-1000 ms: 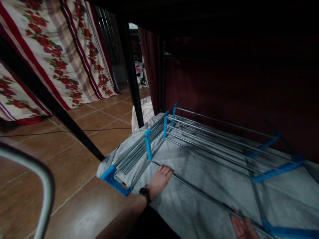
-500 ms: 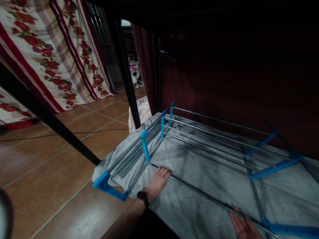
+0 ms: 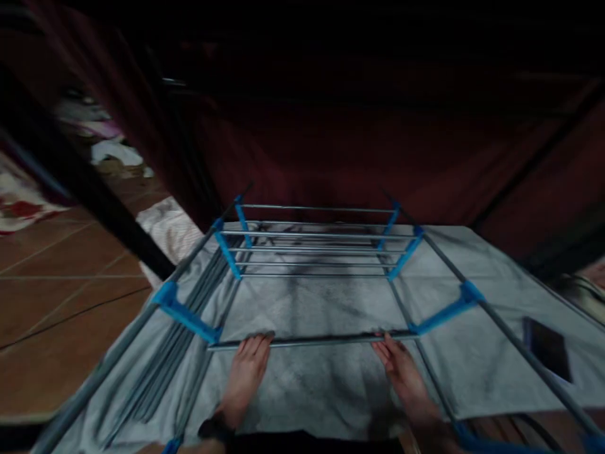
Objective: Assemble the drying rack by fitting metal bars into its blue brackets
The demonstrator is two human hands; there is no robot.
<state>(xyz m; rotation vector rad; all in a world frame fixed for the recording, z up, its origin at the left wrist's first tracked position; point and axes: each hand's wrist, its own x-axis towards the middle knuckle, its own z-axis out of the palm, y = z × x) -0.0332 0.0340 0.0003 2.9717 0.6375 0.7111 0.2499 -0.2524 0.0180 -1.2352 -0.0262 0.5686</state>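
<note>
A grey metal tube (image 3: 316,342) lies crosswise in front of me, low between two blue plastic brackets. My left hand (image 3: 249,360) is closed over its left part, and my right hand (image 3: 396,362) grips near its right end with the thumb on top. The tube's left end is beside the lower corner of the left bracket (image 3: 191,318); whether it is seated there I cannot tell. At the other end it meets the right bracket (image 3: 444,312). Farther back, several thin rods (image 3: 314,250) span more blue brackets of the same rack.
The rack stands on a grey cloth-covered surface (image 3: 331,388). Several loose tubes (image 3: 172,353) lie inside its left side. A dark flat device, perhaps a phone (image 3: 548,349), lies at right. A black post (image 3: 89,183) rises at left, and a dark red curtain (image 3: 312,164) hangs behind.
The view has swung right, bringing the rack to the middle and the dark flat device into sight. Both hands stay on the tube, whose right end now lines up with the right bracket.
</note>
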